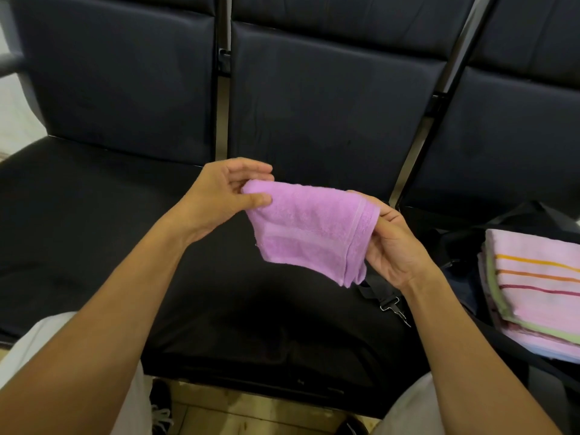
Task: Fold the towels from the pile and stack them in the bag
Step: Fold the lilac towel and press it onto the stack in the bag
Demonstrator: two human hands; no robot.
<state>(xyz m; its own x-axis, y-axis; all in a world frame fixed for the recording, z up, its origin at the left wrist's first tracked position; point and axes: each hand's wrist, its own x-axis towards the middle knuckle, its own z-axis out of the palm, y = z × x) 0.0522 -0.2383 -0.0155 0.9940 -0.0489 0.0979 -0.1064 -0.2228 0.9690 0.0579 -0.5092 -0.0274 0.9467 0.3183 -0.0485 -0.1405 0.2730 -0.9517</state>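
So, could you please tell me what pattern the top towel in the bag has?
Pale pink top towel with orange, red and maroon stripes; head view.

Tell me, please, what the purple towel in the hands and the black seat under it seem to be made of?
Purple towel: apparently cotton terry, soft and matte; its surface is fuzzy, with a flat woven band near one edge, and it droops between the left hand and right hand. Black seat: probably leather or vinyl padding; it looks smooth with a faint sheen. Which one cannot be told.
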